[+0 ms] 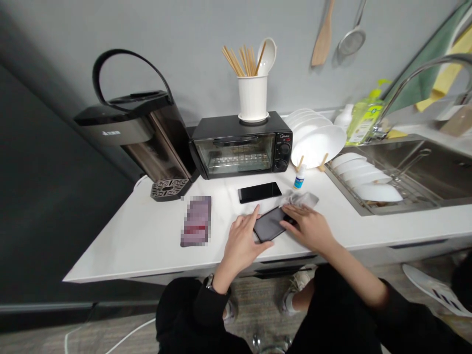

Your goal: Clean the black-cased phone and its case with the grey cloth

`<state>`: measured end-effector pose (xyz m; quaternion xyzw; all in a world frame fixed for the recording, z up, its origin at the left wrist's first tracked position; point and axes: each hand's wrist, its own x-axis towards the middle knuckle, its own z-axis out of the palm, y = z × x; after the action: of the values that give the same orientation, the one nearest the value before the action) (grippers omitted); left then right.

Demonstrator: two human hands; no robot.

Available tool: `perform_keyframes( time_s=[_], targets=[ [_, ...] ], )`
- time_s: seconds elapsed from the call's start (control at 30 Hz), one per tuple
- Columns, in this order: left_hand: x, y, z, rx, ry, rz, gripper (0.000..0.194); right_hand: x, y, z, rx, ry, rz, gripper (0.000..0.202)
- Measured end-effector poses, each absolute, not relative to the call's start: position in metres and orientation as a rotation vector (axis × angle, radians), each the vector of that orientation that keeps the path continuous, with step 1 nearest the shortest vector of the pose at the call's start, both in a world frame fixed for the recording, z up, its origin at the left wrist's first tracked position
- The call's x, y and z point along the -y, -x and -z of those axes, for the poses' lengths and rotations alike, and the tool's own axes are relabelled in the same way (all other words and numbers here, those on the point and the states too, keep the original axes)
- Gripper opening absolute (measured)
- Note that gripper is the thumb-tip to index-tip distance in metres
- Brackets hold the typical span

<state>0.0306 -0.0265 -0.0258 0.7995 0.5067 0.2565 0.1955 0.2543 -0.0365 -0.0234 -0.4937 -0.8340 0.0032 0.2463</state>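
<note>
A dark phone point(268, 224) lies tilted on the white counter point(147, 236) near its front edge. My left hand point(241, 241) rests on the phone's left end, fingers spread over it. My right hand point(308, 227) presses on the phone's right end, next to a crumpled grey cloth point(300, 199). A second black phone point(259, 191) lies flat just behind them. A small white dropper bottle point(299, 177) with a blue label stands beside the cloth.
A black toaster oven point(241, 147) with a white utensil holder point(252, 96) on top stands at the back. A dark water dispenser point(140, 132) is left of it. White plates point(317, 142) sit in a rack; more dishes lie by the sink point(424, 172). A blurred flat item point(196, 220) lies at left.
</note>
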Motion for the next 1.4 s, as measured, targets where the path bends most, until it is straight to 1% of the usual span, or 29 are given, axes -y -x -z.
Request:
perform_keyframes(
  time_s=[0.1, 0.13, 0.17, 0.2, 0.23, 0.3, 0.4, 0.47, 0.57, 0.6, 0.67, 0.7, 0.73, 0.8, 0.83, 0.9, 0.97, 1.03, 1.1, 1.2, 1.3, 1.4],
  targets=[
    [0.027, -0.031, 0.025, -1.400, -2.246, -0.721, 0.108, 0.037, -0.259, 0.019, 2.492, 1.017, -0.194, 0.061],
    [0.027, -0.031, 0.025, -1.401, -2.243, -0.720, 0.109, 0.035, -0.263, 0.018, 2.516, 0.983, -0.225, 0.055],
    [0.027, -0.032, 0.025, -1.407, -2.239, -0.719, 0.111, 0.032, -0.267, 0.019, 2.483, 1.058, -0.209, 0.043],
    [0.028, -0.032, 0.024, -1.414, -2.234, -0.718, 0.113, 0.029, -0.272, 0.020, 2.397, 1.216, -0.118, 0.038],
    [0.028, -0.032, 0.024, -1.420, -2.228, -0.720, 0.115, 0.027, -0.276, 0.022, 2.315, 1.344, -0.004, 0.039],
    [0.029, -0.032, 0.024, -1.419, -2.222, -0.727, 0.117, 0.029, -0.278, 0.028, 2.325, 1.342, 0.061, 0.046],
    [0.029, -0.032, 0.026, -1.405, -2.228, -0.722, 0.117, 0.043, -0.272, 0.032, 2.514, 1.084, -0.091, 0.063],
    [0.028, -0.031, 0.027, -1.405, -2.238, -0.709, 0.117, 0.047, -0.273, 0.033, 2.547, 0.998, -0.199, 0.060],
    [0.028, -0.031, 0.030, -1.429, -2.248, -0.704, 0.121, 0.037, -0.280, 0.037, 2.387, 1.154, -0.105, 0.049],
    [0.028, -0.031, 0.030, -1.434, -2.251, -0.708, 0.122, 0.033, -0.281, 0.039, 2.345, 1.203, -0.045, 0.050],
    [0.028, -0.031, 0.030, -1.433, -2.255, -0.718, 0.121, 0.031, -0.279, 0.040, 2.373, 1.192, 0.009, 0.060],
    [0.028, -0.030, 0.030, -1.427, -2.258, -0.720, 0.120, 0.032, -0.276, 0.040, 2.433, 1.134, -0.018, 0.065],
    [0.028, -0.030, 0.029, -1.422, -2.259, -0.720, 0.118, 0.034, -0.274, 0.038, 2.489, 1.065, -0.073, 0.065],
    [0.029, -0.030, 0.027, -1.415, -2.257, -0.714, 0.117, 0.035, -0.276, 0.031, 2.478, 1.008, -0.204, 0.051],
    [0.029, -0.030, 0.026, -1.416, -2.251, -0.712, 0.117, 0.032, -0.281, 0.028, 2.392, 1.054, -0.242, 0.044],
    [0.028, -0.030, 0.024, -1.423, -2.236, -0.709, 0.118, 0.022, -0.294, 0.025, 2.165, 1.236, -0.204, 0.041],
    [0.028, -0.030, 0.023, -1.437, -2.223, -0.699, 0.118, 0.010, -0.307, 0.028, 2.062, 1.394, -0.073, 0.046],
    [0.027, -0.030, 0.023, -1.454, -2.215, -0.689, 0.116, 0.000, -0.314, 0.037, 2.135, 1.458, 0.012, 0.056],
    [0.026, -0.030, 0.023, -1.452, -2.215, -0.692, 0.115, -0.001, -0.315, 0.046, 2.211, 1.484, 0.026, 0.063],
    [0.026, -0.030, 0.024, -1.435, -2.222, -0.696, 0.114, 0.011, -0.306, 0.050, 2.225, 1.494, 0.042, 0.066],
    [0.026, -0.029, 0.025, -1.434, -2.234, -0.697, 0.115, 0.033, -0.287, 0.043, 2.270, 1.380, -0.009, 0.064],
    [0.026, -0.029, 0.025, -1.448, -2.259, -0.685, 0.110, 0.048, -0.268, 0.031, 2.434, 1.084, -0.215, 0.061]
  ],
)
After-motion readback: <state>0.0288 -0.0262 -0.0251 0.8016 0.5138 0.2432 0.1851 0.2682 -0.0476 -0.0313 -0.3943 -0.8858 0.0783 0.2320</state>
